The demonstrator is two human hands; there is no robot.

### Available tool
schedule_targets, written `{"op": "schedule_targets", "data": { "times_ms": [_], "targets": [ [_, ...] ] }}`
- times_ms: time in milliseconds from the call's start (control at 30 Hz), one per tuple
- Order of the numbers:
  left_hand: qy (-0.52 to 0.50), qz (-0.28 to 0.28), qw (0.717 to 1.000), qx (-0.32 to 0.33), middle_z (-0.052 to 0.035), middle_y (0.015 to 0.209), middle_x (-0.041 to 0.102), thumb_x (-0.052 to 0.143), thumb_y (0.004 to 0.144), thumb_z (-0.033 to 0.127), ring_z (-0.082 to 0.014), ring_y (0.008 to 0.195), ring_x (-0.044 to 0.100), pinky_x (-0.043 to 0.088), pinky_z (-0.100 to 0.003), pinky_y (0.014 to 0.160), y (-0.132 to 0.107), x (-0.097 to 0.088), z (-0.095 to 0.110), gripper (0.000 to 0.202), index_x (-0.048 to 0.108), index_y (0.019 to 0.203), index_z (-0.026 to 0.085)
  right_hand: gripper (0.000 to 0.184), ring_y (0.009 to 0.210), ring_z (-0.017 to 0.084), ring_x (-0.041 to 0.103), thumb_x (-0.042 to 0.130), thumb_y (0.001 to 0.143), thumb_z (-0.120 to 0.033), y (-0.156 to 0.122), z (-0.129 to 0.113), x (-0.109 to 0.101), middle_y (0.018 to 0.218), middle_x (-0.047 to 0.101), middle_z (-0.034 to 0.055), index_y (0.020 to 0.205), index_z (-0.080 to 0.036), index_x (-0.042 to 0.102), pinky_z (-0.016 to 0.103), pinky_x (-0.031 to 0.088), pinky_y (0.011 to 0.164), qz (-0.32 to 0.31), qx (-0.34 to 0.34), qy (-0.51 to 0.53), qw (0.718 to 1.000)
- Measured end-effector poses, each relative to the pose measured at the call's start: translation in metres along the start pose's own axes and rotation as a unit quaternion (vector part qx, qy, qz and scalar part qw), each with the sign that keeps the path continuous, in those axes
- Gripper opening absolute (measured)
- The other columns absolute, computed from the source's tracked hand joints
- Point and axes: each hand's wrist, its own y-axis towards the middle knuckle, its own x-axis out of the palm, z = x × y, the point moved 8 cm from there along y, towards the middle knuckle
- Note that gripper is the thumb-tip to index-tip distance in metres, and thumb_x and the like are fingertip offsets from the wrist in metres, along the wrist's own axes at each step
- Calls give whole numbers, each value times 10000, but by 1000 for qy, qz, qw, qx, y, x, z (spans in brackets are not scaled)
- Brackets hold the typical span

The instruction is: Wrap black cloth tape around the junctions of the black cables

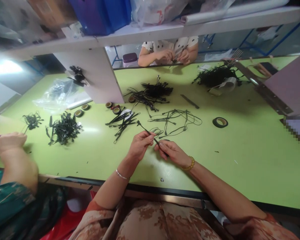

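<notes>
A thin black cable (147,131) with a small connector at its far end runs slantwise between my two hands. My left hand (140,145) pinches it near the middle, thumb on top. Close beside it, my right hand (173,152) has its fingers closed on the near end of the same cable. Something dark shows at the right hand's knuckles and under its fingers; I cannot make out what it is. Just beyond my hands lie loose thin cables (175,123) and a small pile of folded black cables (122,124).
A tape roll (220,122) lies to the right. Further back are cable piles (157,90) and a flat dark strip (189,101). A white upright panel (90,73) supports the overhead shelf (145,35). Co-workers' hands are at the left (11,141) and across the table (166,56).
</notes>
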Motion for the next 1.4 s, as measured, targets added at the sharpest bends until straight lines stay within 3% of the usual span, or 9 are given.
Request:
{"op": "schedule_targets", "data": {
  "times_ms": [267, 467, 633, 767, 967, 1133, 1200, 1300, 1400],
  "targets": [
    [34, 108, 991, 65, 48, 591, 539, 851, 573, 362, -44, 535, 404, 337, -228, 555, -4, -9, 3, 354, 567, 608, 153, 484, 523, 147, 501, 256, 1034, -480, -4, -18, -3, 598, 564, 7, 811, -195, 578, 282, 371, 585, 94, -105, -345, 928],
    [35, 120, 987, 103, 82, 511, 393, 839, 616, 430, -43, 503, 329, 277, -219, 511, -8, -9, 8, 465, 451, 586, 175, 505, 441, 119, 440, 290, 1017, -558, -2, -8, 7, 487, 473, -47, 819, -190, 572, 265, 394, 542, 28, -68, -171, 983],
    [95, -4, 995, 39, 43, 531, 519, 782, 684, 533, -65, 487, 427, 322, -234, 508, -8, 15, -3, 413, 638, 761, 154, 535, 391, 105, 367, 357, 956, -667, -1, 7, 5, 440, 442, -61, 762, -199, 529, 248, 321, 448, 36, -15, -36, 999],
    [112, 21, 993, 41, 23, 537, 543, 762, 687, 567, -72, 490, 428, 329, -246, 512, -6, 10, -5, 439, 680, 745, 139, 515, 407, 115, 402, 307, 993, -610, -1, 8, 3, 445, 470, -50, 757, -203, 516, 256, 355, 494, 49, -25, -89, 995],
    [159, 92, 980, 83, 32, 572, 501, 674, 751, 611, -75, 516, 359, 288, -247, 520, -6, -1, 5, 461, 649, 685, 155, 453, 534, 158, 502, 274, 1037, -361, -7, -7, 12, 573, 594, 29, 785, -175, 601, 292, 335, 602, 61, -154, -437, 884],
    [379, 136, 904, 143, 30, 570, 478, 570, 863, 508, -127, 600, 427, 324, -261, 610, -2, -35, 51, 361, 692, 772, 180, 331, 643, 162, 572, 395, 1023, -329, -9, -11, 6, 748, 712, 66, 978, -150, 670, 284, 345, 648, 108, -208, -512, 827],
    [505, 144, 843, 117, 10, 590, 491, 601, 852, 443, -150, 639, 462, 334, -278, 643, 7, -60, 64, 313, 672, 698, 179, 309, 641, 159, 571, 430, 1012, -315, -8, -11, 0, 762, 721, 70, 919, -149, 672, 286, 348, 642, 122, -209, -517, 821],
    [638, 223, 730, 98, -73, 883, 622, 701, 777, 327, -238, 897, 547, 401, -340, 795, 14, -95, 80, 201, 708, 920, 185, 302, 640, 158, 577, 447, 1002, -299, -6, -7, -8, 772, 729, 67, 853, -156, 668, 289, 364, 641, 122, -195, -526, 819],
    [713, 231, 658, 70, -117, 1073, 625, 689, 779, 276, -279, 1042, 549, 433, -381, 874, 18, -102, 75, 246, 687, 1008, 189, 281, 680, 168, 605, 462, 995, -294, -4, -6, -16, 812, 745, 66, 864, -161, 672, 294, 395, 665, 124, -194, -529, 817]
  ]
}}
